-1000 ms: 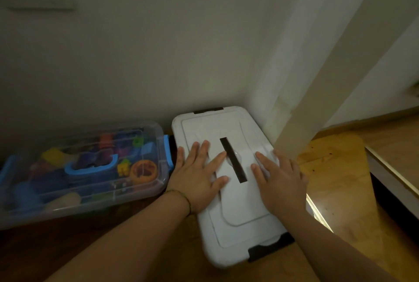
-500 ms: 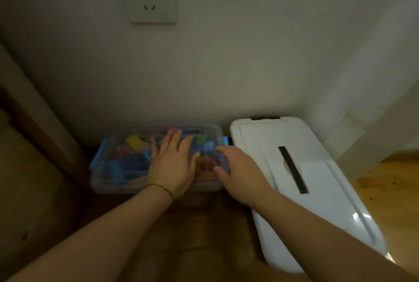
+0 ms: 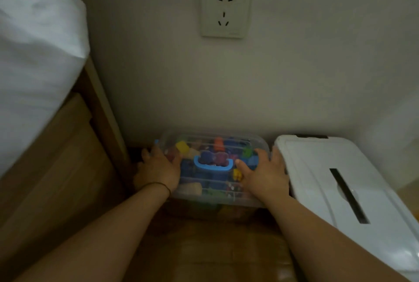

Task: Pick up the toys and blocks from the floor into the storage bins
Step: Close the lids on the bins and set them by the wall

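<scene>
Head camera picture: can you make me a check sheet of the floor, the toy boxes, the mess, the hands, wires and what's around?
Surface: wooden floor, dim.
Job's things: clear bin, lid on, full of coloured toys; white bin, lid on, beside it.
Clutter: nothing seen.
Grips: left hand and right hand hold the clear bin's ends.
Cables: nothing seen.
Surroundings: wall socket, bed at left.

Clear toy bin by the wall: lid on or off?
On: the ribbed clear lid, blue handle on top, covers the clear bin and its toys.
</scene>
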